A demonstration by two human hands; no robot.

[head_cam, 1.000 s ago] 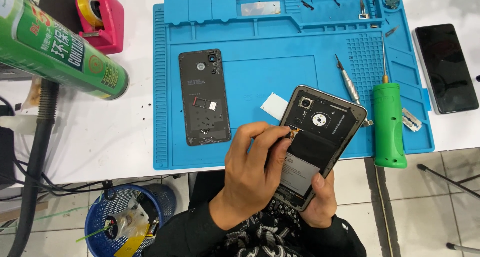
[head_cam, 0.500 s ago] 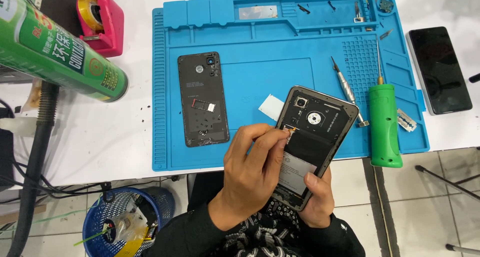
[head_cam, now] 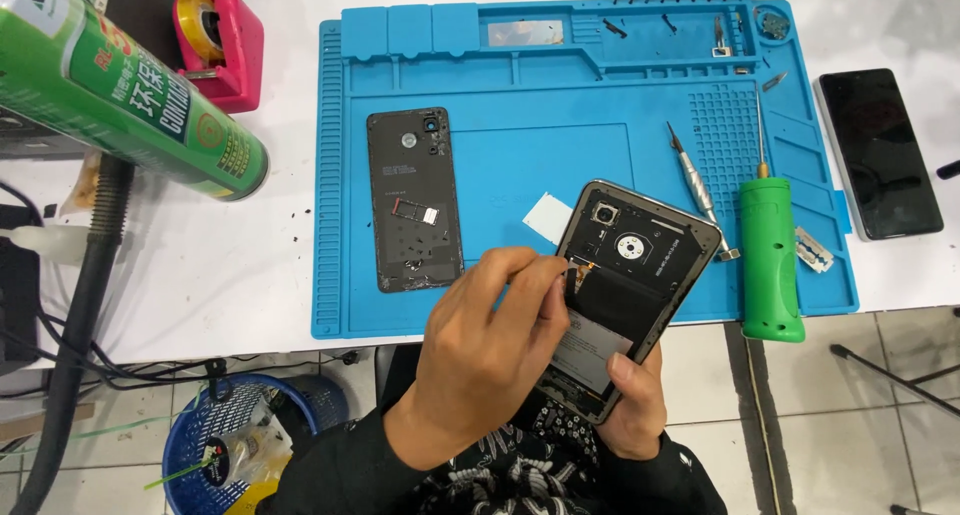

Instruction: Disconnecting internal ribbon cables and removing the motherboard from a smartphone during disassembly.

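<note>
My right hand (head_cam: 635,410) grips the lower end of an opened phone (head_cam: 640,255) from underneath and holds it tilted over the front edge of the blue work mat (head_cam: 520,85). The phone's back is off, so its camera, round coil and battery label show. My left hand (head_cam: 490,355) lies over the phone's left side. Its thumb and forefinger pinch a small orange flex tab (head_cam: 578,266) near the phone's middle. The removed black back cover (head_cam: 412,200) lies flat on the mat to the left.
A green electric screwdriver (head_cam: 770,265), a thin screwdriver (head_cam: 695,185), a razor blade (head_cam: 813,250) and a white paper square (head_cam: 548,218) lie on the mat. A black phone (head_cam: 880,155) lies right, a green spray can (head_cam: 120,95) and a pink tape dispenser (head_cam: 220,40) left. A blue basket (head_cam: 240,435) stands below.
Both hands stay on the phone in nearly the same pose. The left fingertips remain pinched at the orange tab. The view shifts only slightly.
</note>
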